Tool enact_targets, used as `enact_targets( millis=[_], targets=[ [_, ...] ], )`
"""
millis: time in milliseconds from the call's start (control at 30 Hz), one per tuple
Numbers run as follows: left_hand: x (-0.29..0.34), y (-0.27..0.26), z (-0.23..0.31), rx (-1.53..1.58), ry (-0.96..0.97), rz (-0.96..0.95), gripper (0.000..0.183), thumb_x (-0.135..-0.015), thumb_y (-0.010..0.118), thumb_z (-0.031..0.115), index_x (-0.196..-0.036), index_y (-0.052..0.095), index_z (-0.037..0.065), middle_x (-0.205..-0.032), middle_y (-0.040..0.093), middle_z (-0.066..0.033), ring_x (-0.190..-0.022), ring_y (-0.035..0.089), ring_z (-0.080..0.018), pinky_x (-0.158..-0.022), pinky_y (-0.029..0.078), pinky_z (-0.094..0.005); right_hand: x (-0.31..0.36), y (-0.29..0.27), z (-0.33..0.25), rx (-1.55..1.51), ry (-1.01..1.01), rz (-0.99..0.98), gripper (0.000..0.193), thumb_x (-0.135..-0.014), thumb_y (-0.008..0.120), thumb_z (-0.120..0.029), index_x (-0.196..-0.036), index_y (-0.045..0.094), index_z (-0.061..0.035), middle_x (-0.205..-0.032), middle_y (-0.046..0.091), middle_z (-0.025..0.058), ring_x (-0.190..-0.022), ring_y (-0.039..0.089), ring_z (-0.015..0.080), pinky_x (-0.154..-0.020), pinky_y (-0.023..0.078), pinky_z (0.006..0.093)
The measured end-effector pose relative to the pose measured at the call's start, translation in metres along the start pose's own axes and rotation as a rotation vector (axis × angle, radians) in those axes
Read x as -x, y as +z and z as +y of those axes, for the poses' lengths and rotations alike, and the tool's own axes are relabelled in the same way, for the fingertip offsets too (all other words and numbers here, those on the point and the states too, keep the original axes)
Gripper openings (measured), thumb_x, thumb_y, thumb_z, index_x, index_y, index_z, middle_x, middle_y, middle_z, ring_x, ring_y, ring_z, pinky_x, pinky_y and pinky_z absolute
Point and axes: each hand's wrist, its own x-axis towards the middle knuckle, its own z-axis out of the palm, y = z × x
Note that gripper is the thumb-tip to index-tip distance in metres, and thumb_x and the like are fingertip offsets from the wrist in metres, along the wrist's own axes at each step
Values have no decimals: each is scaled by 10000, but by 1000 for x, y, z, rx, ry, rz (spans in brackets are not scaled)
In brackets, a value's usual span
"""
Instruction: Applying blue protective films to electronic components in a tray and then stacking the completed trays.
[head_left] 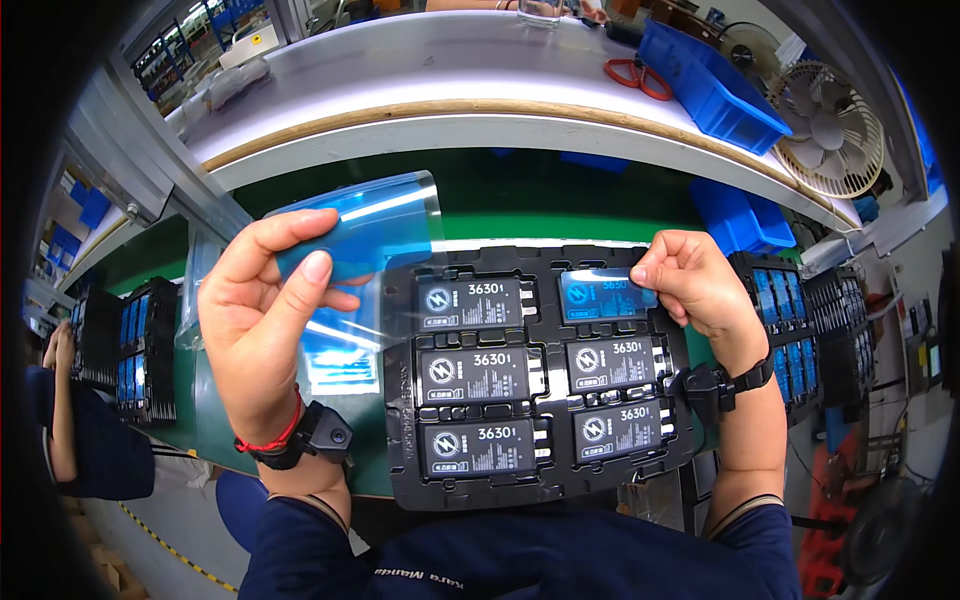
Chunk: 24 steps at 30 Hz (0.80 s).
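Note:
A black plastic tray (402, 470) in front of me holds several flat, dark batteries (480, 375) with white print, set in two columns. Raised over the tray's far left corner, my left hand (265, 315) grips a curled blue film sheet (385, 225) with clear edges between thumb and fingers. My right hand (690, 280) pinches the right end of a small blue film piece (605, 297), which lies over the far right battery. The other batteries in the tray show no blue layer. A wrist device sits on each of my wrists.
Stacked black trays with blue-faced pieces (790, 325) stand to the right, with more trays (135, 350) at left near a co-worker's arm (62, 430). Across the green bench, a white shelf (450, 80) carries a blue bin (705, 85), a red-handled tool (638, 78) and a fan (828, 130).

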Motion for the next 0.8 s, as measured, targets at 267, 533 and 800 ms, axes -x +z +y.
enact_targets(
  millis=[267, 533, 800],
  targets=[
    [0, 0, -1, -42, 18, 5, 247, -869, 564, 27, -1096, 555, -69, -995, 631, -152, -784, 668, -204, -610, 551, -231, 1, -1, 0, -8, 4, -4, 171, -789, 690, -60, -689, 552, -44, -528, 509, -12, -350, 389, 27, -314, 274, 176],
    [1, 1, -1, -33, -4, 7, 230, -838, 587, -2, -1059, 584, -68, -1016, 617, -143, -808, 647, -179, -633, 535, -233, 1, 0, 0, -15, 3, -7, 173, -789, 690, -62, -689, 551, -47, -538, 512, -12, -356, 390, 24, -317, 273, 171],
    [1, 2, -1, -67, -10, 8, 223, -834, 594, -8, -1048, 591, -71, -1015, 613, -134, -814, 631, -153, -628, 537, -236, 2, -1, 0, -14, 2, -8, 169, -787, 693, -65, -692, 555, -43, -551, 517, -5, -355, 392, 25, -318, 274, 172]
  ],
)
